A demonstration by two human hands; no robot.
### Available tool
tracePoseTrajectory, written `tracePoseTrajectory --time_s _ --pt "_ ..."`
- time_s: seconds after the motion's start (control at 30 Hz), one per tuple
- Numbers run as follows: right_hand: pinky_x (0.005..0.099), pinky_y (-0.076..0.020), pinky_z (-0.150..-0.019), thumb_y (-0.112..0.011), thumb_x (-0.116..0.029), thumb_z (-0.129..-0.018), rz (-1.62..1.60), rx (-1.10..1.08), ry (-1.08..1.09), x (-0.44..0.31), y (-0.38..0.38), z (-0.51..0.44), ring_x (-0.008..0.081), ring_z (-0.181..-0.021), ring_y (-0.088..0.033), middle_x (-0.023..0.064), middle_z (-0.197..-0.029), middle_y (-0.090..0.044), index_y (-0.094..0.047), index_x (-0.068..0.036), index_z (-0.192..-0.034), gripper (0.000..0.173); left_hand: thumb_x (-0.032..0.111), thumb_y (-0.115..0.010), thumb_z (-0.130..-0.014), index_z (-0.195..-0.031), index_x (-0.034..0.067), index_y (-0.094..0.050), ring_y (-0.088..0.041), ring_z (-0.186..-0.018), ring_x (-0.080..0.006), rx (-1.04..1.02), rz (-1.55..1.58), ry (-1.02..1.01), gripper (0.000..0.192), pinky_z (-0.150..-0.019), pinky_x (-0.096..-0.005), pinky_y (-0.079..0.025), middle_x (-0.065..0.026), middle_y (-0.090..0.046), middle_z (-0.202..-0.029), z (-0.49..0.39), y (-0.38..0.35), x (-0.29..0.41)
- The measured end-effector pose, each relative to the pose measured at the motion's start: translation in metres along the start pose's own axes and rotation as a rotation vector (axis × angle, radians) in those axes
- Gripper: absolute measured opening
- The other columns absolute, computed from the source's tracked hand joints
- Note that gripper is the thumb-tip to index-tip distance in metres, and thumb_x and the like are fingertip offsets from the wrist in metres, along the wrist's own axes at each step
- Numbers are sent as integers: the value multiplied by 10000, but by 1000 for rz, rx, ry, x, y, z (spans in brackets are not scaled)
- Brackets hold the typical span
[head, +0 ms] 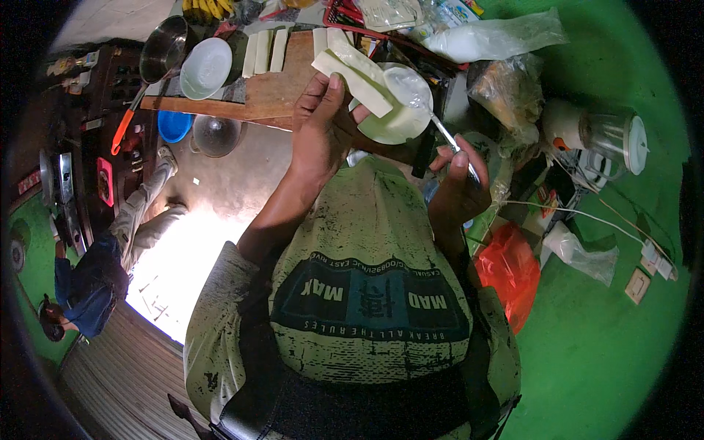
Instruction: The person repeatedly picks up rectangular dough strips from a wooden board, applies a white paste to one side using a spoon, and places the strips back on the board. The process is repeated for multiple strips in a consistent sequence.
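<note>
My left hand [324, 118] pinches a flat pale strip of food [355, 82], possibly dough, at its near side. In my right hand [459, 181] is the handle of a metal spoon [443, 131], whose bowl lies in white paste on a pale plate [397, 124]. The strip's right end overlaps the plate in the view. Beyond the held strip, more pale strips [319, 39] are partly hidden by it. Several similar strips [264, 52] lie side by side on the left part of the wooden board [302, 71]. The fingers behind the held strip are partly hidden.
Left of the board stand a white bowl [206, 69] and a saucepan [165, 49]. Bananas [206, 8] and a red basket [357, 27] line the far side. A blender [605, 137] and plastic bags [509, 275] are at right. Another person [93, 280] is at far left.
</note>
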State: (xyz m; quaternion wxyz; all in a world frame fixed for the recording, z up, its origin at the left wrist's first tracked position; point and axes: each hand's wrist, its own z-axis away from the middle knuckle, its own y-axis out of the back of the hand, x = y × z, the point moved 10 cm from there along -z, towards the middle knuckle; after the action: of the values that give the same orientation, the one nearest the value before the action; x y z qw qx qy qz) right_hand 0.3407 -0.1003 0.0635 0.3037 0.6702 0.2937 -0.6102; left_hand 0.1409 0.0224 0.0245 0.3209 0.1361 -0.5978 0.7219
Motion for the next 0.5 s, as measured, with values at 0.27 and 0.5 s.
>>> tracePoseTrajectory --time_s 0.27,0.5 --pt "326 -479 -663 -621 -324 -944 -9 43 -49 5 10 -19 173 -685 -607 153 -875 -705 -625 90 -1130 454 183 -547 -1011 -1219 44 -576 -629 -1098 -234 -38 -83 -30 252 -946 -430 -535 -81 -637 -1148 -1 7 7" --pt "339 -483 -656 -633 -330 -919 -107 68 -39 3 19 -21 196 -659 -606 163 -842 -698 -637 90 -1102 458 159 -525 -1021 -1207 46 -588 -645 -1052 -215 42 -255 -35 227 -922 -431 -547 -73 -651 -1131 -5 21 4"
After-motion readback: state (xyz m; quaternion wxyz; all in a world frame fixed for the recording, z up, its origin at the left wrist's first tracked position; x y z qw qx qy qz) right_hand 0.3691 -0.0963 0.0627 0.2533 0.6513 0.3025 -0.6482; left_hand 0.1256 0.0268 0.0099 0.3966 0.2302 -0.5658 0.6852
